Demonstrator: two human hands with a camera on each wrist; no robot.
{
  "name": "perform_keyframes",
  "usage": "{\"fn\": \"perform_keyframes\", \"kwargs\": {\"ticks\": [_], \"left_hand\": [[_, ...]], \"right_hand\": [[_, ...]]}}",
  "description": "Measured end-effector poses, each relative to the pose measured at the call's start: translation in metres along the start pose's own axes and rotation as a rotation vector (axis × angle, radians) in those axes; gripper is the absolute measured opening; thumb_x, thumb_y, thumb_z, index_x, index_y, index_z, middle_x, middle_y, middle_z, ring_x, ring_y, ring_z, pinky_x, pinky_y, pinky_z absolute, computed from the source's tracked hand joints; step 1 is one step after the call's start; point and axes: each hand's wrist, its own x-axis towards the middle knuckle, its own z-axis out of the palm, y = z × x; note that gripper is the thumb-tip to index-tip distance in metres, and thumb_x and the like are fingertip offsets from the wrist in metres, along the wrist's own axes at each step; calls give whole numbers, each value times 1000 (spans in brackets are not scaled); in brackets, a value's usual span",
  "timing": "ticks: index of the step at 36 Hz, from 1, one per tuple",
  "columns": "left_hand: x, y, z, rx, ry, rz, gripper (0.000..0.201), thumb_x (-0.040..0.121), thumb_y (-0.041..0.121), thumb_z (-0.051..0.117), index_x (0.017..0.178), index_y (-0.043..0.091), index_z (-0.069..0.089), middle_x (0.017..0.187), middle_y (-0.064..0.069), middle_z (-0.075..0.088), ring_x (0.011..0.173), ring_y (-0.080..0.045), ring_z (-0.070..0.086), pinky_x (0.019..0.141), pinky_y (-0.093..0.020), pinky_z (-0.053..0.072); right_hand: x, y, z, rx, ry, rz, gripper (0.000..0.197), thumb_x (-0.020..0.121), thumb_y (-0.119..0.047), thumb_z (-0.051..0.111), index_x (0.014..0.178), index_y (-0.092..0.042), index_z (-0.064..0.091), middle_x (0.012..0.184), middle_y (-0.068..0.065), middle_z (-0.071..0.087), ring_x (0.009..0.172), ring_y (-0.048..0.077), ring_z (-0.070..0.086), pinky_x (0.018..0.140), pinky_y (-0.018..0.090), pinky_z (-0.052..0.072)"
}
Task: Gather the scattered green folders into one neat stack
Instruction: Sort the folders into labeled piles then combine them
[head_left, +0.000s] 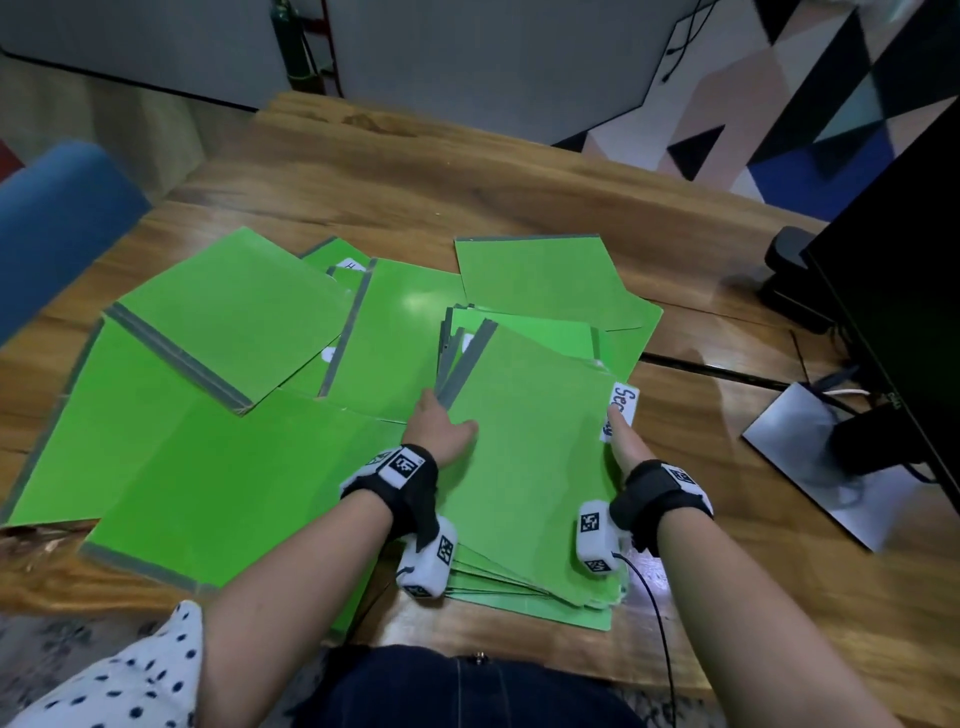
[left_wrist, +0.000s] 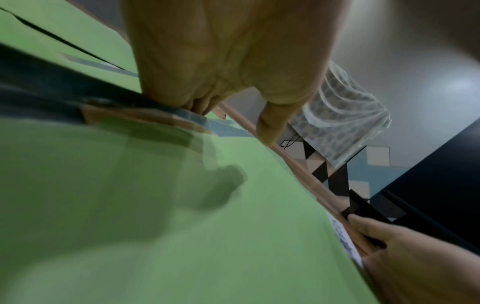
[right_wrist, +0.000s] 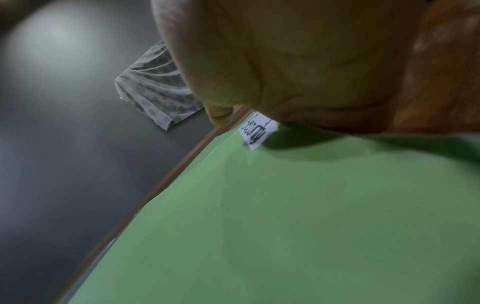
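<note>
Several green folders with grey spines lie scattered and overlapping on the wooden table (head_left: 467, 176). A partial stack of folders (head_left: 530, 467) sits in front of me, fanned at its near end. My left hand (head_left: 441, 423) grips the stack's left, spine edge, thumb on top. My right hand (head_left: 621, 436) grips the right edge, with its thumb beside a white label (head_left: 625, 402). In the left wrist view the fingers (left_wrist: 200, 105) curl at the grey spine of the top folder (left_wrist: 182, 226). In the right wrist view the right hand (right_wrist: 285, 72) is on the folder (right_wrist: 311, 226) next to the label (right_wrist: 257, 129).
Loose folders lie at the left (head_left: 228, 312), near left (head_left: 208, 467), centre (head_left: 400, 332) and back right (head_left: 540, 275). A black monitor (head_left: 909, 260) on a silver base (head_left: 810, 457) stands at the right. A blue chair (head_left: 57, 218) is at the far left.
</note>
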Motion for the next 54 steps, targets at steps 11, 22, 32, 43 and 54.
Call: {"fn": "perform_keyframes", "kwargs": {"ticks": [11,22,32,43,54], "left_hand": [[11,-6,-11,-157,-197,-21,83,86,50,59,150,17,19,155,-5,25,139,-27,31,111,-43,28],[32,-78,-71,834,104,98,78,72,31,71,141,33,34,156,-1,19,144,-29,15,111,-60,12],[24,-108,-94,646,110,8,104,65,30,82,148,36,19,159,7,8,144,-34,9,112,-59,17],[17,-70,-74,1124,-172,159,103,50,41,89,136,20,36,141,-1,45,136,-29,30,114,-50,23],[-3,-51,-89,1160,-150,25,29,92,8,53,119,8,62,110,-8,66,87,-21,62,82,-30,55]], "right_hand": [[12,-4,2,-154,73,108,55,83,-39,68,117,-1,50,101,12,55,83,24,52,77,31,44],[9,-8,2,-190,67,74,37,84,-39,67,90,-9,46,85,7,53,75,23,51,79,31,44],[5,-7,5,-211,104,76,40,83,-43,67,73,-14,40,74,3,48,63,17,45,83,36,46],[-2,-4,7,-287,120,41,39,87,-43,62,79,-11,42,70,3,44,67,20,47,91,38,47],[5,-4,4,-287,81,40,46,83,-44,66,102,-7,49,97,12,55,86,26,52,79,33,43]]}}
